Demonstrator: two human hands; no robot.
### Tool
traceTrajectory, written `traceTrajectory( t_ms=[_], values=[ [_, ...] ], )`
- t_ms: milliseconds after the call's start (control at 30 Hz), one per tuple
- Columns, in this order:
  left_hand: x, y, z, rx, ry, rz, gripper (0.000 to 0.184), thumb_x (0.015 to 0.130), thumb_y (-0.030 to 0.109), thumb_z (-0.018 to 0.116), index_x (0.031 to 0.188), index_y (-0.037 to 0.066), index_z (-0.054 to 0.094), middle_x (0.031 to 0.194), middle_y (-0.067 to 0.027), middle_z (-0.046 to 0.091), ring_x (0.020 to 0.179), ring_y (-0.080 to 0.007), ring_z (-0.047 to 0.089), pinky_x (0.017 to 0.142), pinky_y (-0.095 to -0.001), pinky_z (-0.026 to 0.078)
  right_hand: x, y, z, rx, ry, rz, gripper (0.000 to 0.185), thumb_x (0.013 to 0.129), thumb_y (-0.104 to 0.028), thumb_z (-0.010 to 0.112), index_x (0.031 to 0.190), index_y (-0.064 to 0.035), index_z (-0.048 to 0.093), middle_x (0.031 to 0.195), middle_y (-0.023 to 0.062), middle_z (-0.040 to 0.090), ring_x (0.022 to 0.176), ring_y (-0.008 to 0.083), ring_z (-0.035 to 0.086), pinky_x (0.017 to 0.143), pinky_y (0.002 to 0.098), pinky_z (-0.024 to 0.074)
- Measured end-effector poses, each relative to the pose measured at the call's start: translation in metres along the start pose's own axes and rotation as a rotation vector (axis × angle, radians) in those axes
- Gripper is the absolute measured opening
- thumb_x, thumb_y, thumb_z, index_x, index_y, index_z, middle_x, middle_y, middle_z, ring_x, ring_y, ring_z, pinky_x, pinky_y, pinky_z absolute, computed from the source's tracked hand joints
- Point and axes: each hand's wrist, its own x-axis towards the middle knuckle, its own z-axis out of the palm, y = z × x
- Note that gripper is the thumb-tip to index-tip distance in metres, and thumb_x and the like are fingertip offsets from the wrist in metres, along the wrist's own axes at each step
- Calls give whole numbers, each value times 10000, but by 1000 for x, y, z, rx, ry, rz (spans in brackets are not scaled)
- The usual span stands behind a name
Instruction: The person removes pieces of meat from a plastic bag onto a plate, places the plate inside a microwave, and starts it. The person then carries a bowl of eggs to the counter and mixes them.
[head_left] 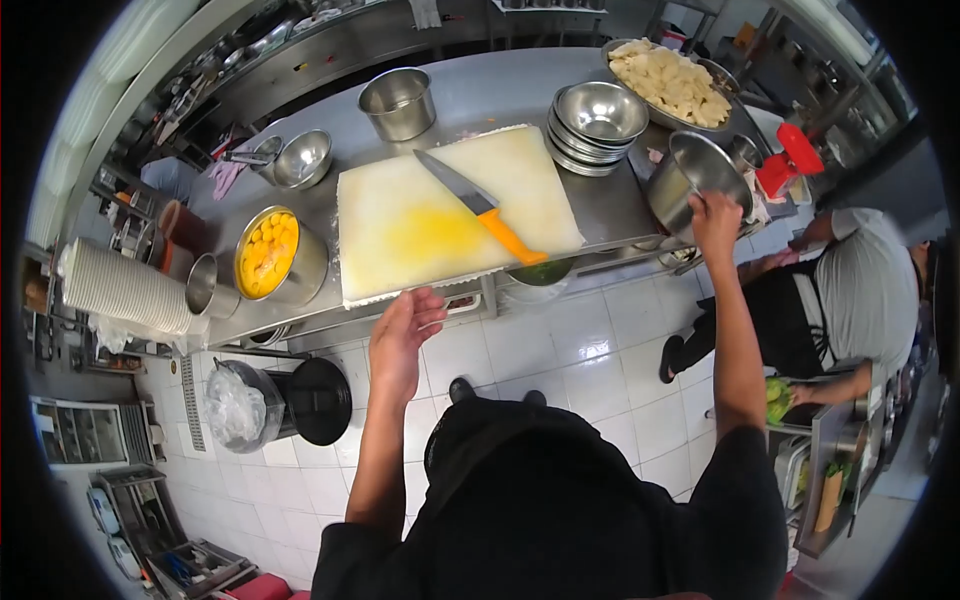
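Note:
My right hand point(716, 224) is closed on the near rim of a deep steel pot point(690, 165) at the right end of the counter. In front of the board's near edge hovers my left hand point(405, 325), open and holding nothing. A white cutting board point(390, 210) with a yellow stain lies in the middle. Across it, at a slant, rests a knife point(478, 205) with an orange handle. A steel pot of egg yolks point(268, 255) stands left of the board. Just left of the pot in my grip is a stack of steel bowls point(600, 115).
Behind the bowls, a wide basin point(665, 85) holds pale chunks. An empty steel pot point(397, 105) stands behind the board. Stacked white containers point(125, 285) sit at far left. On the floor is a lined bin point(240, 405). Another person point(860, 290) bends over at right.

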Motion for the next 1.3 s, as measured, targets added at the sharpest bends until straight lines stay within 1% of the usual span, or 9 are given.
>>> traceTrajectory(
  t_ms=[100, 167, 200, 333, 433, 567, 867, 1000, 1300],
  values=[
    [-1, 3, -22, 30, 24, 6, 385, 934, 312, 434, 1121, -12, 524, 1002, -107, 599, 880, -185, 574, 784, -307, 445, 14, 31, 43, -66, -26, -61, 103, 682, -99, 662, 741, -37, 604, 693, 134, 589, 677, 332, 567, 606, 428, 402],
    [-1, 6, -37, 29, 51, 16, 377, 928, 308, 457, 1108, -13, 541, 1006, -104, 604, 879, -171, 574, 771, -296, 445, 10, 46, 71, -103, -19, -40, 147, 677, -102, 641, 816, -80, 599, 757, 92, 601, 785, 290, 578, 691, 431, 380],
    [0, 9, -42, 42, 57, 18, 383, 930, 313, 455, 1113, -14, 534, 1008, -104, 600, 882, -172, 571, 772, -299, 444, 9, 40, 67, -191, -154, 22, 162, 691, -107, 618, 852, -98, 607, 792, 75, 607, 839, 278, 572, 734, 437, 367],
    [3, 23, -69, 71, 22, 37, 386, 933, 309, 448, 1124, -19, 518, 1010, -106, 589, 885, -181, 566, 781, -302, 435, 13, 12, 75, -310, 108, 54, 326, 671, -76, 610, 995, -96, 630, 958, 118, 620, 1001, 281, 545, 925, 517, 314],
    [8, 38, -92, 89, -14, 74, 383, 934, 308, 444, 1122, -18, 517, 1007, -106, 585, 886, -184, 564, 787, -302, 430, 17, -23, 64, -308, 147, 165, 365, 650, -54, 607, 1014, -76, 623, 991, 155, 610, 979, 300, 557, 923, 506, 351],
    [10, 54, -121, 83, -53, 133, 373, 934, 304, 445, 1113, -14, 520, 1003, -106, 584, 890, -185, 562, 794, -302, 426, 21, -82, 39, -85, 197, 184, 374, 599, -8, 595, 969, -46, 635, 882, 156, 619, 813, 333, 594, 741, 393, 477],
    [1, 76, -168, 4, 52, 215, 343, 921, 280, 475, 1033, -37, 540, 972, -147, 599, 867, -204, 577, 795, -312, 436, 43, -184, 37, 173, 221, 197, 194, 755, -19, 567, 928, -52, 649, 785, 156, 600, 677, 307, 584, 618, 376, 461],
    [-5, 85, -175, -37, 98, 263, 329, 914, 249, 482, 1021, -54, 553, 968, -164, 606, 847, -215, 593, 779, -311, 450, 69, -232, 37, 343, 211, 116, 166, 758, -44, 582, 909, -36, 651, 817, 164, 628, 737, 307, 613, 682, 369, 481],
    [-10, 122, -192, 14, 355, 385, 314, 931, 251, 453, 1007, -29, 572, 973, -132, 615, 836, -181, 581, 765, -302, 450, 137, -365, 82, 930, -228, 134, 182, 836, -74, 576, 994, -10, 639, 800, 66, 647, 728, 102, 601, 677, 223, 465]
  ],
)
